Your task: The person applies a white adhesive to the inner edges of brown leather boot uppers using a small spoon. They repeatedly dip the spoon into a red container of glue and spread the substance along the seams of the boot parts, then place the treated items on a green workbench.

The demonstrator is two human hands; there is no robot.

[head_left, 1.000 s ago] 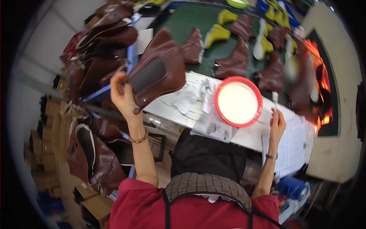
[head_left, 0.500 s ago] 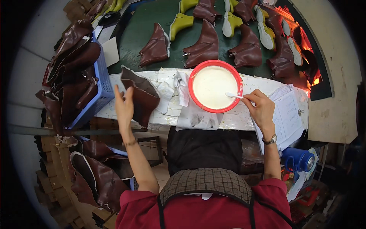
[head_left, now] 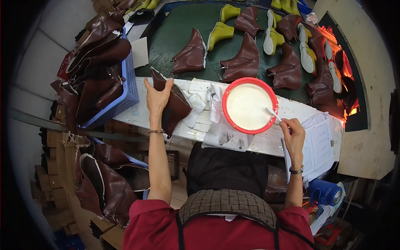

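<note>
My left hand [head_left: 158, 100] is against the side of a dark brown leather boot upper [head_left: 178, 109] standing on the white workbench [head_left: 139, 118]. Its fingers are spread, with the thumb across the boot's top edge; the far fingertips are partly hidden. Pinched in my right hand [head_left: 294, 135] is a small white-tipped brush [head_left: 273, 113], which looks like a toothbrush. Its tip lies over the creamy white paste in a red-rimmed bowl [head_left: 225, 104], near the bowl's right side. White cloths [head_left: 214, 102] lie between the boot and the bowl.
A blue basket [head_left: 131, 89] heaped with brown boots stands at the left; more boots [head_left: 112, 191] are piled below it. Brown and yellow-green boots [head_left: 242, 58] lie on the green surface beyond, near a glowing orange heater [head_left: 333, 39]. Papers [head_left: 318, 143] and a blue jug [head_left: 325, 191] are at right.
My left hand has moved from beside the boot upper to touch it. My right hand keeps the brush at the bowl. The whole view has shifted slightly.
</note>
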